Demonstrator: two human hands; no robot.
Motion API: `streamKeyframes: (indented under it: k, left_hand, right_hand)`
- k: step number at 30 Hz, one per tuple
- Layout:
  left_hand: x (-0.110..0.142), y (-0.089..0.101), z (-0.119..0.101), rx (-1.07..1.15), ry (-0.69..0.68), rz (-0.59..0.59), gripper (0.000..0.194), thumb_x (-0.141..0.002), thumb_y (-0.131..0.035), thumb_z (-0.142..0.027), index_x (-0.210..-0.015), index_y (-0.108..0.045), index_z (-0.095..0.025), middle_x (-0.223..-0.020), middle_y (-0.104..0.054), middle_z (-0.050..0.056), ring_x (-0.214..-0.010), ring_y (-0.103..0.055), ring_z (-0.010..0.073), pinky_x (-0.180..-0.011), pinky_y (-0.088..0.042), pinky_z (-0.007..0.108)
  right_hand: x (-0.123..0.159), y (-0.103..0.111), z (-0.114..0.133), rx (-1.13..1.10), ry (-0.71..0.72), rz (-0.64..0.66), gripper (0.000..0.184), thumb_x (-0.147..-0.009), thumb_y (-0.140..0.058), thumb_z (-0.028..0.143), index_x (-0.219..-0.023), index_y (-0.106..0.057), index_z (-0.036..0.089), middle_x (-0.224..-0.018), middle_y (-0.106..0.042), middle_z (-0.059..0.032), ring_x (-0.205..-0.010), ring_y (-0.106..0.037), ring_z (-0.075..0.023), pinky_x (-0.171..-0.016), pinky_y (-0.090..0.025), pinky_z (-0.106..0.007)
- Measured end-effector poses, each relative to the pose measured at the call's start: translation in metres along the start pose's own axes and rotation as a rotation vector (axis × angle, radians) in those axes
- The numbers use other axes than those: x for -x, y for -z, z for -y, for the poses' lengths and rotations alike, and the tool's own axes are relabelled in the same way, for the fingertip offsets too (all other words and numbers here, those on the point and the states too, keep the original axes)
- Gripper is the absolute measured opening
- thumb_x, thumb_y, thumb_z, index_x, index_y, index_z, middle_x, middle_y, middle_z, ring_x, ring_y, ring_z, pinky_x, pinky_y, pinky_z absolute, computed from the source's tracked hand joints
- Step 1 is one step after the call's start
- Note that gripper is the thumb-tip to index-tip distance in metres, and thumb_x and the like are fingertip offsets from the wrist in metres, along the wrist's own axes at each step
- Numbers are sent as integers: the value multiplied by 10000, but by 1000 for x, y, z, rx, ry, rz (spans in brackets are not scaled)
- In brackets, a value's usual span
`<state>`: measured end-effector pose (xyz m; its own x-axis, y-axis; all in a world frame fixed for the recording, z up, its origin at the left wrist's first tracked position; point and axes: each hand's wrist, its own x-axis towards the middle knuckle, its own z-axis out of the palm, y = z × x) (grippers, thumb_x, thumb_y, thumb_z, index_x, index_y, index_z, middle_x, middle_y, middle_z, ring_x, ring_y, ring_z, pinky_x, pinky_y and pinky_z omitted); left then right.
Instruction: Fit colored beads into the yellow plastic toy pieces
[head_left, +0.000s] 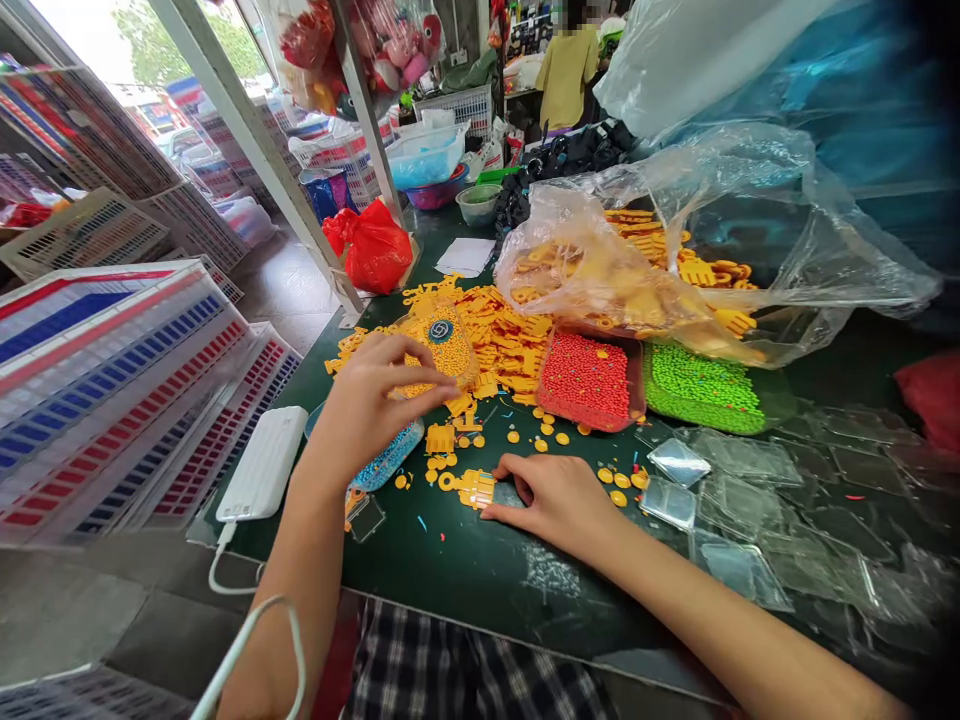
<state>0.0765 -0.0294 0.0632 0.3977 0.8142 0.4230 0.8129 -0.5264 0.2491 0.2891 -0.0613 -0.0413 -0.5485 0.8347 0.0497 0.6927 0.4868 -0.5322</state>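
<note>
Left hand (371, 395): fingers curled, closed on the lower edge of a clear pack of yellow beads (442, 350); a light pinch is judged likely.
Right hand (555, 505): spread and pressed on the green table (480, 565), fingertips (496, 507) just beside a yellow plastic piece (476, 488) at 9 o'clock.
Nearby: a pack of blue beads (386, 455) is placed under the left hand; loose yellow pieces (502, 335) are heaped at 12 o'clock.
Trays: red beads (585, 382) and green beads (701, 392) are set at 1 o'clock; clear plastic trays (739, 505) are spread at 3 o'clock.
Rest: a white power bank (262, 463) is seen at 9 o'clock, stacked plastic crates (112, 400) beyond it; a co-worker (566, 75) is seen at 12 o'clock.
Handling: edge hold and level carriage are judged best, so that the beads are kept from shifting.
</note>
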Motion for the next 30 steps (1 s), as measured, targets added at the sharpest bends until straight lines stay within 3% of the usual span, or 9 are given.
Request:
streamKeyframes:
  k: [3, 6, 11, 20, 26, 30]
  left_hand:
    - [28, -17, -17, 143, -45, 88, 233, -920, -583, -421, -868, -766, -286, -886, -662, 25, -811, -566, 181, -744, -441, 327]
    - [53, -41, -19, 223, -52, 179, 255, -935, -563, -405, -879, -760, -253, -873, -673, 32, -812, -580, 174, -741, -460, 313]
    - [67, -67, -13, 244, 8, 228, 226, -927, -582, -374, -881, -756, -238, -907, -681, 41, -853, -585, 187, -774, -486, 324]
    - [68, -72, -9, 274, 27, 272, 243, -936, -561, -391, -935, -767, -262, -944, -673, 53, -898, -577, 202, -795, -498, 345]
    - [69, -74, -3, 312, 27, 290, 239, -928, -569, -412, -990, -767, -295, -1012, -685, 49, -946, -565, 210, -844, -502, 360]
    - [70, -73, -4, 340, 71, 234, 251, -930, -561, -424, -982, -765, -287, -980, -691, 51, -941, -583, 214, -849, -508, 370]
  right_hand:
    - [0, 2, 1, 15, -8, 24, 345, -765, -736, 512, -912, -663, 208, -580, -604, 45, -567, -565, -126, -518, -231, -227]
    - [0, 2, 2, 38, -11, 34, 378, -766, -724, 541, -931, -663, 206, -595, -618, 39, -581, -579, -135, -524, -238, -232]
    - [4, 5, 2, 202, 129, -58, 480, -795, -632, 643, -969, -664, 197, -638, -658, -8, -595, -599, -164, -540, -225, -267]
    - [7, 5, 2, 314, 265, -72, 362, -882, -596, 541, -840, -700, 196, -610, -668, -16, -576, -588, -144, -545, -181, -290]
    - [5, 5, 5, 335, 240, -10, 316, -885, -610, 506, -880, -714, 207, -644, -697, -19, -601, -612, -156, -543, -170, -298]
    - [5, 7, 3, 336, 236, -12, 337, -879, -609, 526, -854, -706, 204, -643, -694, -17, -585, -602, -145, -537, -150, -301]
